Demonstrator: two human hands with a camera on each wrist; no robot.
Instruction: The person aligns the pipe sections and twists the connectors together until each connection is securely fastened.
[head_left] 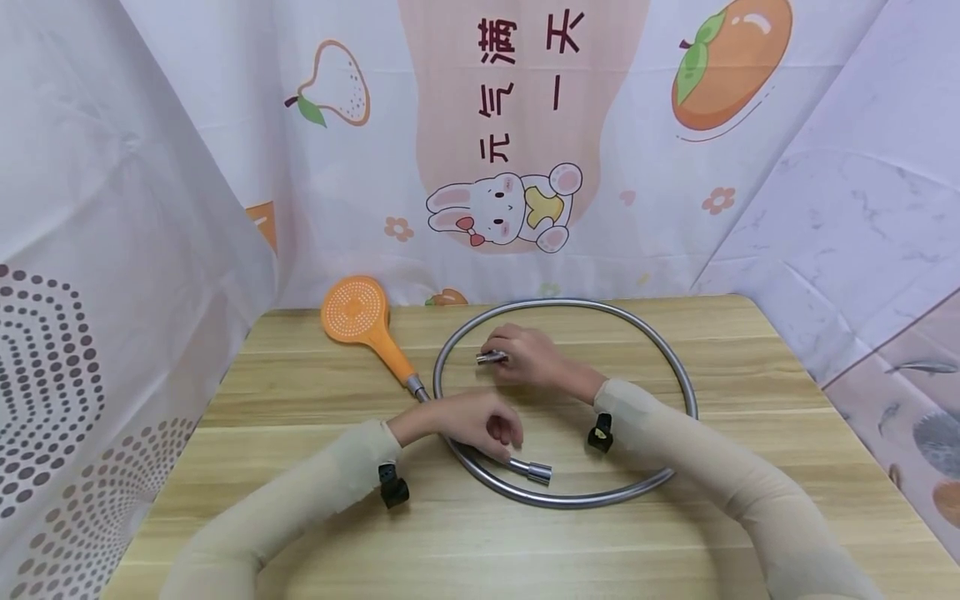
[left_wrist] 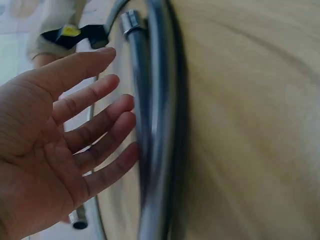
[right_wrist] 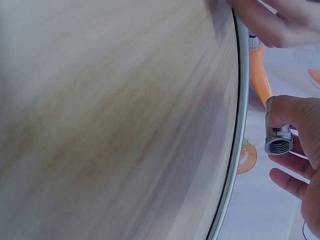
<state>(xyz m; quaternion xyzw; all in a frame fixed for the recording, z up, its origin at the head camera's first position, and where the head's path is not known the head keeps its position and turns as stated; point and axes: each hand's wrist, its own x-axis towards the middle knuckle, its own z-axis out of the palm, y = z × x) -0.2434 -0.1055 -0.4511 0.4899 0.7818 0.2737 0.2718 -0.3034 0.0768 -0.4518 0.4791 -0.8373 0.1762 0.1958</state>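
My right hand (head_left: pixel 528 354) pinches a short metal threaded fitting (head_left: pixel 491 357) above the tabletop, inside the hose loop. In the right wrist view, the thumb lies against the fitting (right_wrist: pixel 278 142), and its hollow end shows inner threads. Over the near-left part of the silver shower hose (head_left: pixel 577 502) hovers my left hand (head_left: pixel 480 421), fingers loosely bent and apart. Nothing sits in that palm in the left wrist view; its fingertips (left_wrist: pixel 129 150) are close beside the hose, and whether they touch it I cannot tell. The hose's free metal end (head_left: pixel 538 472) lies just right of the left hand.
An orange shower head (head_left: pixel 356 310) lies at the table's back left, joined to the hose by a metal collar (head_left: pixel 415 384). The hose forms a wide loop on the wooden table (head_left: pixel 360 533). Printed curtains (head_left: pixel 337 183) hang behind and at both sides.
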